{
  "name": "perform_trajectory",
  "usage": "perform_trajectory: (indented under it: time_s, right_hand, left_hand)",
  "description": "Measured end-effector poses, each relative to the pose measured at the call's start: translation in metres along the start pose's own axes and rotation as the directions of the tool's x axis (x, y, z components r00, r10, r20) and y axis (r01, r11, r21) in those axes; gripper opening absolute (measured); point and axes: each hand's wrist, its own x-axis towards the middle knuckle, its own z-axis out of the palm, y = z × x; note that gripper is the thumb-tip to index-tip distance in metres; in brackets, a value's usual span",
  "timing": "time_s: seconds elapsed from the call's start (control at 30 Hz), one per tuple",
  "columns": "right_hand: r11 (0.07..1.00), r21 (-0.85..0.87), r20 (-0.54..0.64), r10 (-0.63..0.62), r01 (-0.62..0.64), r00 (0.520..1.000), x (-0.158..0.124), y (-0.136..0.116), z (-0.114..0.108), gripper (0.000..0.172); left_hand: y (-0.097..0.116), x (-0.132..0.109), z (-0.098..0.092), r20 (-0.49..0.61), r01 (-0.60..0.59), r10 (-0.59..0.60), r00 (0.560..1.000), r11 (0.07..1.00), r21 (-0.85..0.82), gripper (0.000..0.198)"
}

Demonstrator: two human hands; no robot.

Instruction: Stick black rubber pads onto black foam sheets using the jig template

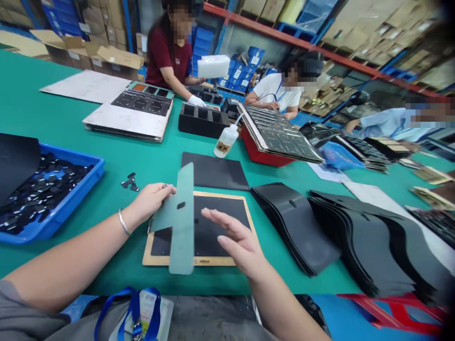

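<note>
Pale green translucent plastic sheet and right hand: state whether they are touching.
Apart. The head view shows the open right hand with its fingertips clear of the pale green translucent plastic sheet, a strip of black sheet showing between them.

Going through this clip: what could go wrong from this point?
The pale green sheet is held tilted by the left hand alone, and the open right hand does not visibly grip it, so it could slip or land crooked on the wood-framed board. The fanned stack of black sheets lies close by and could slide if knocked. The loose black pieces on the green mat could be swept aside or lost.
</note>
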Motion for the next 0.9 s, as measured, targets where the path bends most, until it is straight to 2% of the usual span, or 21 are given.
perform_trajectory:
  time_s: [0.07,0.1,0.17,0.23,0.3,0.43,0.5,0.57,0.63,0.7,0.77,0.83,0.87,0.9]
  right_hand:
    - [0.974,-0.222,-0.104,0.017,-0.04,0.994,-0.003,0.013,-0.016,0.042]
    - [0.925,-0.356,-0.183,0.065,-0.128,0.981,-0.006,0.025,-0.023,0.043]
    - [0.761,-0.542,-0.311,0.212,-0.356,0.927,-0.011,0.054,-0.031,0.049]
    - [0.626,-0.614,-0.326,0.354,-0.481,0.877,-0.019,0.079,-0.031,0.055]
    - [0.592,-0.632,-0.304,0.405,-0.501,0.862,-0.026,0.091,-0.027,0.056]
    - [0.668,-0.549,-0.349,0.363,-0.503,0.864,-0.034,0.084,-0.016,0.055]
    - [0.772,-0.426,-0.387,0.315,-0.471,0.867,-0.034,0.078,-0.014,0.054]
    - [0.86,-0.279,-0.46,0.272,-0.428,0.845,-0.032,0.076,-0.014,0.054]
    - [0.876,-0.203,-0.528,0.28,-0.439,0.802,-0.029,0.078,-0.017,0.056]
    - [0.84,-0.246,-0.532,0.3,-0.483,0.792,-0.027,0.078,-0.02,0.051]
    - [0.812,-0.361,-0.469,0.267,-0.459,0.842,-0.029,0.073,-0.022,0.037]
    - [0.827,-0.43,-0.383,0.195,-0.361,0.903,-0.037,0.062,-0.022,0.033]
    - [0.844,-0.424,-0.376,0.168,-0.33,0.911,-0.043,0.056,-0.023,0.032]
    - [0.864,-0.386,-0.411,0.154,-0.324,0.899,-0.05,0.051,-0.024,0.031]
  left_hand:
    - [0.006,-0.001,-0.006,0.0,0.041,-0.041,0.999,0.985,-0.167,0.036]
    - [0.01,-0.002,-0.009,0.017,0.062,-0.059,0.998,0.968,-0.245,0.034]
    - [0.016,-0.004,-0.014,0.058,0.111,-0.096,0.994,0.926,-0.36,0.032]
    - [0.019,-0.005,-0.017,0.083,0.141,-0.117,0.99,0.896,-0.42,0.031]
    - [0.019,-0.005,-0.017,0.08,0.137,-0.114,0.99,0.888,-0.439,0.031]
    - [0.018,-0.004,-0.014,0.068,0.122,-0.102,0.992,0.892,-0.436,0.032]
    - [0.017,-0.004,-0.013,0.063,0.11,-0.092,0.994,0.892,-0.438,0.032]
    - [0.016,-0.004,-0.013,0.058,0.099,-0.082,0.995,0.893,-0.44,0.033]
    - [0.015,-0.004,-0.013,0.054,0.098,-0.083,0.995,0.894,-0.437,0.033]
    - [0.014,-0.004,-0.013,0.054,0.107,-0.092,0.994,0.891,-0.441,0.033]
    - [0.013,-0.004,-0.012,0.058,0.111,-0.095,0.994,0.884,-0.453,0.032]
    - [0.011,-0.003,-0.012,0.059,0.107,-0.09,0.994,0.881,-0.461,0.031]
    - [0.01,-0.003,-0.012,0.056,0.101,-0.085,0.995,0.88,-0.464,0.03]
    - [0.009,-0.003,-0.012,0.048,0.093,-0.08,0.996,0.879,-0.468,0.03]
